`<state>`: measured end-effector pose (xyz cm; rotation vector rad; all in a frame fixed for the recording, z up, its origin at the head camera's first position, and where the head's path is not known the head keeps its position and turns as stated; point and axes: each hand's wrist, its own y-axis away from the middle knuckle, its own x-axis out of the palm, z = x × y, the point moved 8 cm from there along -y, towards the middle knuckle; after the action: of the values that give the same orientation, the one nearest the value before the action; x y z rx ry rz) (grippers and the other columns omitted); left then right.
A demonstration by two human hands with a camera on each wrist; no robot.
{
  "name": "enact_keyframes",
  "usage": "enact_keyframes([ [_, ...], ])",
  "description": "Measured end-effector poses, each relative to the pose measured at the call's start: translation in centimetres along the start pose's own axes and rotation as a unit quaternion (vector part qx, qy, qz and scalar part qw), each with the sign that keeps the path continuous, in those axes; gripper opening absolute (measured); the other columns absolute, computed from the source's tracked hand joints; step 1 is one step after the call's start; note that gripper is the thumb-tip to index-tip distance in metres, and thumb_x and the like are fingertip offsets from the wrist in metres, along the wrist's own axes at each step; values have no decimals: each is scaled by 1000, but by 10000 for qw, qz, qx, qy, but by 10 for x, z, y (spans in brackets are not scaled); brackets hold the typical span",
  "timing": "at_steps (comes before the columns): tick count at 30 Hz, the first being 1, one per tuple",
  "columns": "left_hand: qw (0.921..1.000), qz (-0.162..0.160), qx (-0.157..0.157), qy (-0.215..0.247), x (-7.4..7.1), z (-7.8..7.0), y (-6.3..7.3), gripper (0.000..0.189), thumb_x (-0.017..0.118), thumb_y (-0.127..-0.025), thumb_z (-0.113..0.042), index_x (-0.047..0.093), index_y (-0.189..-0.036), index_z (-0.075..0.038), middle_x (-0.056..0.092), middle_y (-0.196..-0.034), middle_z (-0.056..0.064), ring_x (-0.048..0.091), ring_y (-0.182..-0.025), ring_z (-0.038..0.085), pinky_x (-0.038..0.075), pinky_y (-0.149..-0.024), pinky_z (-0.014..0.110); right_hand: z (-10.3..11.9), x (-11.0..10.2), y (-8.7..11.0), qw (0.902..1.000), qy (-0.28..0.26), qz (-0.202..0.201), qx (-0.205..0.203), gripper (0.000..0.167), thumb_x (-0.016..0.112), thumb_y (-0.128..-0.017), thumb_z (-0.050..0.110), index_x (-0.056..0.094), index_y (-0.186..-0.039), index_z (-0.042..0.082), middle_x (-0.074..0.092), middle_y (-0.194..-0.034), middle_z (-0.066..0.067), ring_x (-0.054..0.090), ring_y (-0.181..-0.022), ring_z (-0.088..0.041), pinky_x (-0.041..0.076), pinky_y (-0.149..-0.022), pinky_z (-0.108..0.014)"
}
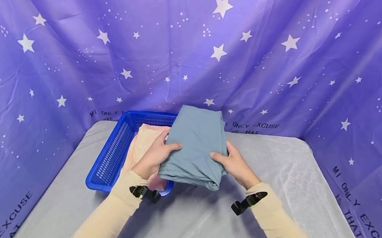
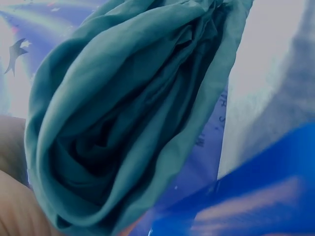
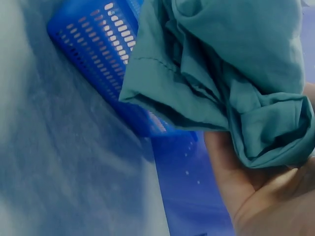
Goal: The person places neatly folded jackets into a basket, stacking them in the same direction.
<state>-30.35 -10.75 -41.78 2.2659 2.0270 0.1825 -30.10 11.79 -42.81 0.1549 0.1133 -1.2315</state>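
A folded blue-grey garment (image 1: 195, 143) is held up between both hands, partly over the right side of a blue plastic basket (image 1: 104, 160). My left hand (image 1: 155, 154) grips its left edge, thumb on top and fingers underneath. At the opposite edge my right hand (image 1: 237, 165) grips it the same way. The left wrist view shows the rolled layers of the garment (image 2: 113, 118) end-on. In the right wrist view, the fingers (image 3: 224, 172) of the right hand support the garment (image 3: 256, 59) from below. Pale pink cloth (image 1: 146, 139) lies in the basket, partly hidden by the left hand.
The basket stands on the left part of a table covered with light grey cloth (image 1: 278, 174). A purple curtain (image 1: 171, 52) with white stars hangs behind and along both sides of the table. Each wrist wears a black strap (image 1: 249, 202) with a small mount.
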Motion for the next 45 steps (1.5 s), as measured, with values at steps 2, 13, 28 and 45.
enact_keyframes([
  [2,10000,-23,-21,-52,-7,-1,2,65,66,-92,-7,40,-152,-13,53,-141,19,62,-105,25,54,-84,32,2,6,-2,10000,-34,80,-3,67,67,-98,21,35,-156,11,59,-138,-24,69,-98,-19,59,-84,-35],
  [13,9994,-41,-69,-331,-36,-7,9,67,64,-95,-9,37,-155,-14,50,-145,20,61,-110,26,54,-86,32,10,34,-13,9990,-146,413,-29,77,69,-97,18,28,-161,15,50,-152,-21,63,-122,-30,55,-101,-41],
  [28,9954,35,-264,-925,-82,-7,15,79,61,-99,-13,17,-164,-14,37,-156,23,53,-129,38,52,-97,41,11,76,-32,9968,-472,640,77,83,70,-93,11,26,-162,19,48,-153,-19,59,-128,-30,53,-105,-41],
  [45,9888,78,-437,-1424,-115,-12,10,73,62,-100,-12,21,-160,-6,45,-145,27,65,-100,20,57,-82,33,10,105,-50,9917,-978,797,265,82,68,-92,3,28,-161,21,49,-153,-17,59,-126,-29,56,-100,-42],
])
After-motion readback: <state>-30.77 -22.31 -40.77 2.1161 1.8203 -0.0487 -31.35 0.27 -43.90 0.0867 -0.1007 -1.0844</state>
